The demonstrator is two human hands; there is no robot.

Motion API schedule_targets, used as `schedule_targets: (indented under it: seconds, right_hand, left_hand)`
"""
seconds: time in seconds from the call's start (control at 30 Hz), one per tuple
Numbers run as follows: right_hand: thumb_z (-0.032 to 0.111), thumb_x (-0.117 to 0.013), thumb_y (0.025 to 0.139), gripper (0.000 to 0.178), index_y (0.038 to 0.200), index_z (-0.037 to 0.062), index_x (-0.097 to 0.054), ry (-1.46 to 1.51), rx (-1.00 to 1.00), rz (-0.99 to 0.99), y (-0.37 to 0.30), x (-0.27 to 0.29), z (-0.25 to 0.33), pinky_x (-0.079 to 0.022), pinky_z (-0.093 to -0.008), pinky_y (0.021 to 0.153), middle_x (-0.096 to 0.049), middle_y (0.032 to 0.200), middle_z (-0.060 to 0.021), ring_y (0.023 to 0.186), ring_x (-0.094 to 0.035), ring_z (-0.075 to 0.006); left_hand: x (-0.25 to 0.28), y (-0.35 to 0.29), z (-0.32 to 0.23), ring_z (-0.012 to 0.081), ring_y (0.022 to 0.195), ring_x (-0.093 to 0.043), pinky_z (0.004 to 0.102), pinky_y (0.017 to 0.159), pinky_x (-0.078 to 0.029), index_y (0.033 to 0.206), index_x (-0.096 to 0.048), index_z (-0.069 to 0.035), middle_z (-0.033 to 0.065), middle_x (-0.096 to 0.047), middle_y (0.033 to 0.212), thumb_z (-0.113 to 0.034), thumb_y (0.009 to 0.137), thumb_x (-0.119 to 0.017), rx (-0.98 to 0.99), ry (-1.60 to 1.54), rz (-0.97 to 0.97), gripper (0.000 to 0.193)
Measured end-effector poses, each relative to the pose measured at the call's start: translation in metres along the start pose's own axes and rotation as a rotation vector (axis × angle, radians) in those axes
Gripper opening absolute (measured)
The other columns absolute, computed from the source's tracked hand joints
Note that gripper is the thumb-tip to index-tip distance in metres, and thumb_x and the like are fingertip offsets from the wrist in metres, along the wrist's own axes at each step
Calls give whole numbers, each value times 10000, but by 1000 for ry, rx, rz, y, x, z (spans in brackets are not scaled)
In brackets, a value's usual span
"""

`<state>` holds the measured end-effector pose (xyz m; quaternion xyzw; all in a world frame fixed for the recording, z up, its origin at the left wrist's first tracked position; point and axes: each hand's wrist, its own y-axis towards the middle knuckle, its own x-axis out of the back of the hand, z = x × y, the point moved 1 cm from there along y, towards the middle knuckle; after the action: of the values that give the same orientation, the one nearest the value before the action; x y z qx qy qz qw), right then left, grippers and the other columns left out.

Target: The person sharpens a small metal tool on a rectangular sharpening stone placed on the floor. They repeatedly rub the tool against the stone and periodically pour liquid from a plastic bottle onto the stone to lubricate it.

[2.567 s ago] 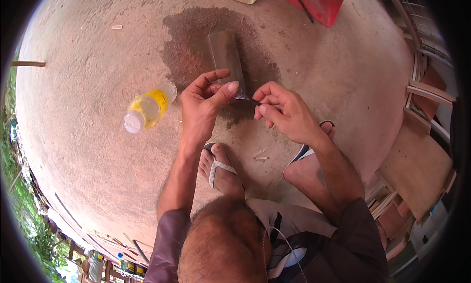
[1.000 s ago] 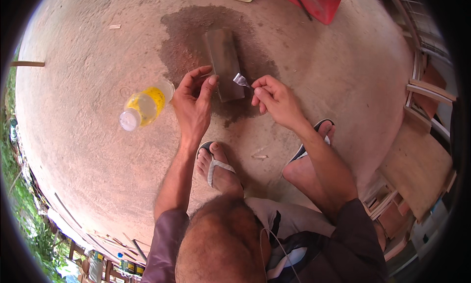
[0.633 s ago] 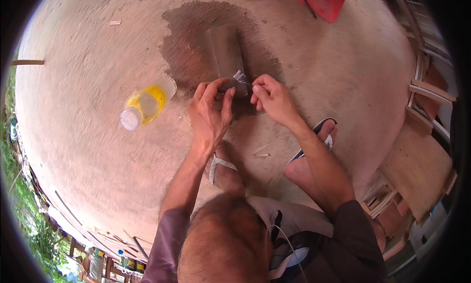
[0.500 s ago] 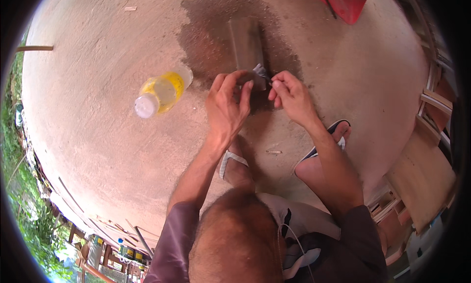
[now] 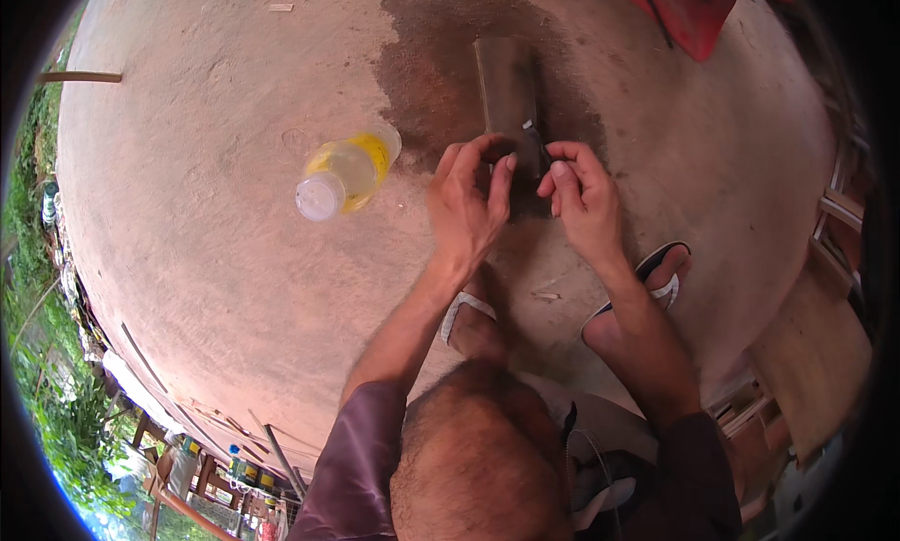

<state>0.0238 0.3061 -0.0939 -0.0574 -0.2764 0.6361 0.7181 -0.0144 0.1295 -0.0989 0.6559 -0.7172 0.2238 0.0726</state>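
A long, flat, grey-brown block lies on a dark wet patch of the ground in front of me. Over its near end, my right hand pinches a small dark piece with a pale glint at its far tip; its exact kind is too small to make out. My left hand is closed just left of it, thumb and fingers curled together, and its fingertips hide whatever they hold. To the left lies a clear plastic bottle with a yellow label and a white cap, its cap end toward me.
Dark wet ground surrounds the block. A red object is at the far right. My sandalled feet are behind the hands. Boards lean along the right side, and green plants grow beyond the left edge.
The whole view has shifted, so everything sits a little further right. The small piece now looks darker and turned, with less of its pale side showing. Both hands stay close together over the block.
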Motion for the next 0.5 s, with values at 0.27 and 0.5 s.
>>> schedule_targets:
  seconds: [0.27, 0.5]
  right_hand:
    - [166, -471, 1192, 207, 1328, 23, -532, 541, -237, 160, -21, -23, 26, -505, -244, 559, -736, 918, -103, 673, -666, -105]
    - [132, -449, 1190, 190, 1312, -2, -505, 480, -100, 119, -34, -31, 34, -552, -257, 594, -742, 923, -124, 712, -710, -131]
  left_hand:
    - [7, -1, -4, 64, 870, -678, 250, 786, -557, 1221, -761, 12, 17, -773, 972, -188, 1039, -812, 386, -634, 164, 275]
    - [17, -3, -13, 53, 896, -681, 236, 806, -563, 1250, -744, 7, 20, -770, 1043, -153, 1027, -825, 390, -757, 178, 286]
